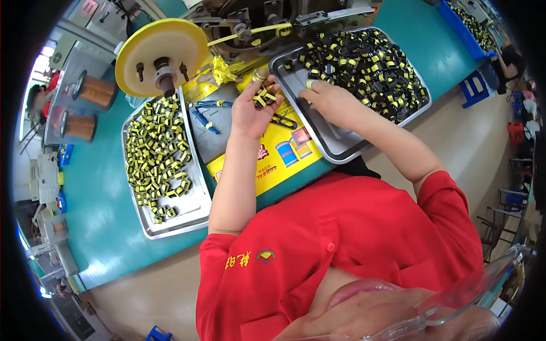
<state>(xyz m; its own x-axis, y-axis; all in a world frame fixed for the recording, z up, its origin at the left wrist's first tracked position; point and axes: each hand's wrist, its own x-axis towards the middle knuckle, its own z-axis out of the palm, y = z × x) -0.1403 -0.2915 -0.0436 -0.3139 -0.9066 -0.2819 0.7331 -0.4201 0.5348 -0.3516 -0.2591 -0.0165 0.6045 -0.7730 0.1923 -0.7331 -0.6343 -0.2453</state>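
Palm up, my left hand (250,111) has its fingers curled round several small yellow-taped transformers (264,98). It is over the gap between two metal trays, and a tan cover sits on a fingertip. My right hand (333,103) is over the near left part of the right tray (335,145), fingers loosely bent and apart, with nothing visible in them; their undersides are hidden. A pale band circles one finger. Heaped black parts with yellow tape (369,74) fill the far side of that tray. The left tray (170,227) holds many yellow-taped transformers (156,150).
A winding machine (250,28) with a yellow tape reel (162,57) stands behind the trays. Blue-handled cutters (205,120) lie on a grey plate (213,142), beside a yellow printed sheet (278,165). Copper wire spools (96,91) stand at left. Far right is a blue bin (466,28).
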